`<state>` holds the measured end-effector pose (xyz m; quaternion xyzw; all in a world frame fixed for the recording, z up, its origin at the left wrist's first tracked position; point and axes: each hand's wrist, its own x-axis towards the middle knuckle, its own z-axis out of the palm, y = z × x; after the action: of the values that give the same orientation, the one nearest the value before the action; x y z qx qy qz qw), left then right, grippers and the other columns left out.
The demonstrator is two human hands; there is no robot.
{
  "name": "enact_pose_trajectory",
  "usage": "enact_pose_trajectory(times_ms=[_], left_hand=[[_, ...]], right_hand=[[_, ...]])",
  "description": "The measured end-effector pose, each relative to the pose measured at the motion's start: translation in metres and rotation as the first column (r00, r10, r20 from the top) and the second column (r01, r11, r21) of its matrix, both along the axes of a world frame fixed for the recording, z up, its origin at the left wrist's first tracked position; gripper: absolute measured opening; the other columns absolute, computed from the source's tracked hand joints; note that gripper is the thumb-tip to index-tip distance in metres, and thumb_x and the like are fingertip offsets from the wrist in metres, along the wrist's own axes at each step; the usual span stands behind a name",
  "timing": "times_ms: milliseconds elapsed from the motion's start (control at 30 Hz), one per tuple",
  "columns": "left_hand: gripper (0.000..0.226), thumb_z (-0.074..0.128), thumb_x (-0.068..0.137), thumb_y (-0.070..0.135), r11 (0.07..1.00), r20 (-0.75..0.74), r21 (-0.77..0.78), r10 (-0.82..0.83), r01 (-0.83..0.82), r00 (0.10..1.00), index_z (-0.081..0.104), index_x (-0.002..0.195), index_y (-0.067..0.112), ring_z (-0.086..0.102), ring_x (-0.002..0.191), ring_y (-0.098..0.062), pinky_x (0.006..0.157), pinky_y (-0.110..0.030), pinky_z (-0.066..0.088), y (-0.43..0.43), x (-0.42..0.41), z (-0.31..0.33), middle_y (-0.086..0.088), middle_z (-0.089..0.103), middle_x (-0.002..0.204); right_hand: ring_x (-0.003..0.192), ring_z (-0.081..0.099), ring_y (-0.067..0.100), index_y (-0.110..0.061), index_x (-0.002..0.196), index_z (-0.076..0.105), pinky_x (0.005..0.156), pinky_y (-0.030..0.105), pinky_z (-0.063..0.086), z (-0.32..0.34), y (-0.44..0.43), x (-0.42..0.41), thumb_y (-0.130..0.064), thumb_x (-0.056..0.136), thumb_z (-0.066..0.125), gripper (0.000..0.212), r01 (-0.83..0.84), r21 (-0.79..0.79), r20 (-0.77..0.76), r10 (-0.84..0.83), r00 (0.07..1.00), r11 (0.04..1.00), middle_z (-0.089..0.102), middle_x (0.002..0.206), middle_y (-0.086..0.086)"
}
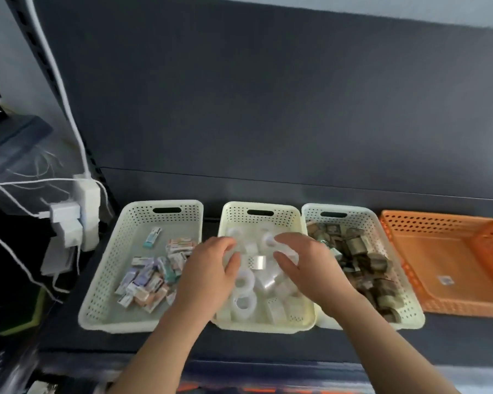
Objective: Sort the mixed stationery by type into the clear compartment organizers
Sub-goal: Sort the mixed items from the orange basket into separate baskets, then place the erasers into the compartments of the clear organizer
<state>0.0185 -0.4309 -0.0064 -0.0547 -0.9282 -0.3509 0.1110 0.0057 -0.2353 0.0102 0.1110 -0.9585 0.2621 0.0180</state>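
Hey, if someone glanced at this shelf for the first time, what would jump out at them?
Both hands, left hand and right hand, reach into the middle cream basket of clear tape rolls. At the far right, the orange basket stands out by colour, nearly bare beside three cream ones.

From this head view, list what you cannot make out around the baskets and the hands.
- Labels on the small packets in the left basket: too small and blurred.
- Whether the left hand or right hand grips a tape roll: the hands cover what is under them.
- Right basket contents: dark, blurred.
- Orange tray: cut off by the right edge.
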Motion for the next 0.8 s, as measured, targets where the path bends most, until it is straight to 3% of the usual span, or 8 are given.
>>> enact_pose_trajectory(times_ms=[167,300,400,533,667,800], left_hand=[[0.03,0.055,0.093,0.036,0.979,0.067,-0.044,-0.197,0.2,0.978,0.059,0.12,0.024,0.053,0.103,-0.005,0.09,-0.022,0.045,0.078,0.008,-0.012,0.012,0.059,0.112],[0.036,0.06,0.088,0.042,0.961,0.127,-0.121,-0.235,0.25,0.964,0.06,0.118,0.023,0.051,0.101,-0.007,0.089,-0.022,0.045,0.12,0.015,-0.021,0.01,0.056,0.112],[0.041,0.067,0.084,0.042,0.952,0.177,-0.207,-0.192,0.227,0.965,0.057,0.119,0.023,0.046,0.089,-0.007,0.077,-0.017,0.04,0.137,0.018,-0.023,0.008,0.054,0.102],[0.054,0.073,0.078,0.04,0.954,0.2,-0.256,-0.107,0.158,0.974,0.055,0.124,0.019,0.052,0.082,-0.011,0.072,-0.02,0.046,0.145,0.016,-0.024,0.005,0.056,0.094],[0.054,0.072,0.08,0.032,0.96,0.2,-0.255,-0.07,0.12,0.977,0.053,0.127,0.015,0.054,0.084,-0.012,0.071,-0.021,0.045,0.149,0.021,-0.024,0.003,0.057,0.095],[0.04,0.07,0.081,0.024,0.952,0.186,-0.287,-0.053,0.106,0.981,0.059,0.117,0.011,0.051,0.082,-0.013,0.068,-0.021,0.04,0.152,0.024,-0.022,0.002,0.054,0.092]], right_hand=[[0.098,0.062,0.013,-0.022,0.12,0.063,0.077,0.025,0.051,-0.007,0.078,0.034,-0.028,0.09,0.06,0.031,0.203,0.049,0.018,-0.204,0.979,0.978,0.064,0.112,-0.009],[0.098,0.059,0.021,-0.021,0.113,0.066,0.077,0.031,0.051,-0.023,0.131,0.056,-0.028,0.087,0.061,0.027,0.342,0.169,0.068,-0.357,0.932,0.924,0.061,0.116,-0.002],[0.105,0.052,0.024,-0.021,0.118,0.061,0.085,0.031,0.046,-0.032,0.156,0.07,-0.027,0.087,0.058,0.032,0.412,0.248,0.086,-0.443,0.892,0.877,0.056,0.115,0.001],[0.1,0.057,0.023,-0.02,0.122,0.053,0.072,0.026,0.042,-0.035,0.17,0.076,-0.031,0.091,0.056,0.033,0.474,0.202,0.109,-0.501,0.859,0.857,0.049,0.118,0.001],[0.09,0.06,0.027,-0.012,0.118,0.051,0.066,0.027,0.039,-0.035,0.172,0.078,-0.02,0.092,0.056,0.028,0.503,0.146,0.145,-0.521,0.841,0.852,0.05,0.115,0.006],[0.066,0.055,0.021,-0.006,0.096,0.054,0.047,0.025,0.037,-0.032,0.169,0.078,0.0,0.088,0.045,0.014,0.569,0.022,0.249,-0.556,0.793,0.822,0.056,0.086,0.008]])
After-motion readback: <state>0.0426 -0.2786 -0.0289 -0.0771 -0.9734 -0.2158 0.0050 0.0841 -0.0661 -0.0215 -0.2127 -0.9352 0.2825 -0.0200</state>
